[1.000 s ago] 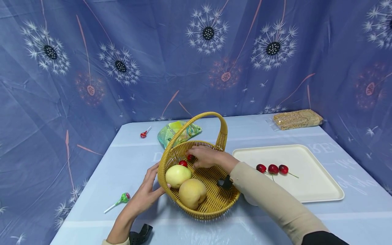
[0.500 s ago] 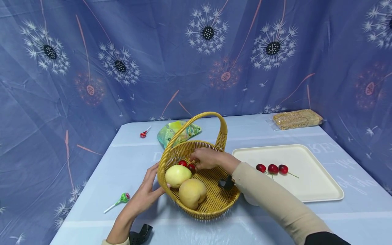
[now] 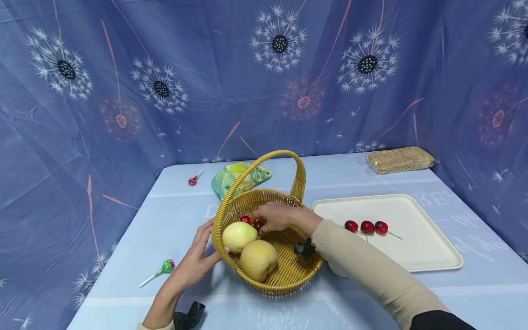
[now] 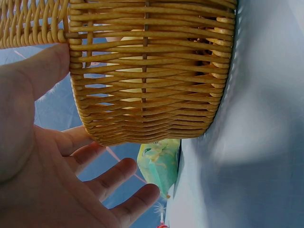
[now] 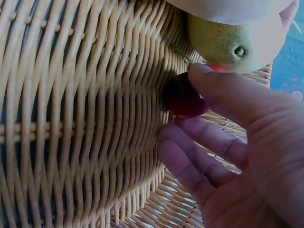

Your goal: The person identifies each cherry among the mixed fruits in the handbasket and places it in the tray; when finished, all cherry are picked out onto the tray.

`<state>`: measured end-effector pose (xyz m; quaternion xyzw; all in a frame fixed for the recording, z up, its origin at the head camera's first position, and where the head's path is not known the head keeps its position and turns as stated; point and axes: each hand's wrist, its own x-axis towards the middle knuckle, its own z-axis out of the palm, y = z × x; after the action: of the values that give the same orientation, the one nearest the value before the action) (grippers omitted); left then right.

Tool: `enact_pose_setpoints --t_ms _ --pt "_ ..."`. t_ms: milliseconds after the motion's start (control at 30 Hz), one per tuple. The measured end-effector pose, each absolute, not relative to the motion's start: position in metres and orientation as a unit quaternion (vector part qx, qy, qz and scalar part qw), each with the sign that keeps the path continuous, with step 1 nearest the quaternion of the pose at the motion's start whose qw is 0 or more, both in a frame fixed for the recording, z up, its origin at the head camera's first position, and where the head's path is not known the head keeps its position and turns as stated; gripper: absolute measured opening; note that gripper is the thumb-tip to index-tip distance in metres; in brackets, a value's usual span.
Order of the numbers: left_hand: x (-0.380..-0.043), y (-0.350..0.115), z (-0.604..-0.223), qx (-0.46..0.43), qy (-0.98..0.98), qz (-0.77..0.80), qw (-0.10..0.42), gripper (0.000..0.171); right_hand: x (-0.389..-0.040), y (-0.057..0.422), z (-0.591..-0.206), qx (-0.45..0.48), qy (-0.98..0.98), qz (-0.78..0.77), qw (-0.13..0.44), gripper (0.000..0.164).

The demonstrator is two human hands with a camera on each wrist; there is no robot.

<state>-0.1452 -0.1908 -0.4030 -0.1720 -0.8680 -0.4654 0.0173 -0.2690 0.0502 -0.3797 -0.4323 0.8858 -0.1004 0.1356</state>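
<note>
A yellow wicker basket (image 3: 284,288) holds a pale green-yellow pear-like fruit (image 3: 239,237), a peach-like yellow fruit (image 3: 258,261) and two cherries. My left hand (image 3: 197,259) rests against the basket's left side, thumb at the rim near the handle's foot. Its other fingers are spread and mostly straight, index finger touching the wicker in the left wrist view. Inside the basket, my right hand (image 3: 277,216) pinches a dark red cherry (image 5: 183,96) between thumb and fingers, low against the weave. The other cherry (image 3: 245,219) lies just to its left, beside the pale fruit.
A cream tray (image 3: 429,250) with three stemmed cherries (image 3: 367,227) lies on the right. Behind the basket sits a green snack bag (image 3: 226,181). A red lollipop (image 3: 193,181), a green lollipop (image 3: 167,266) and a packaged crispy bar (image 3: 400,160) also lie on the table.
My right hand lowered the cherry beside the pale fruit and drew slightly back from it, then moved left again, its fingers now around that cherry. The left hand and basket stayed put.
</note>
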Motion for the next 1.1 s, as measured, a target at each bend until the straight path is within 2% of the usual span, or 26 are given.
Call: enact_pose_setpoints --t_ms 300,567,800,1100 --pt "-0.144 -0.190 -0.404 -0.170 -0.868 -0.467 0.016 0.060 -0.265 0.057 -0.375 -0.428 0.888 -0.112 0.127 0.031" --pt "-0.144 -0.190 -0.404 -0.169 -0.869 -0.464 0.016 0.060 -0.254 0.078 -0.351 -0.413 0.885 -0.177 0.124 0.032" --pt "-0.144 -0.191 -0.404 -0.165 -0.873 -0.459 0.015 0.067 -0.241 0.098 -0.329 -0.417 0.880 -0.209 0.086 0.033" --pt "-0.145 -0.191 -0.402 -0.161 -0.875 -0.456 0.012 0.064 -0.221 0.138 -0.311 -0.411 0.879 -0.238 0.046 0.033"
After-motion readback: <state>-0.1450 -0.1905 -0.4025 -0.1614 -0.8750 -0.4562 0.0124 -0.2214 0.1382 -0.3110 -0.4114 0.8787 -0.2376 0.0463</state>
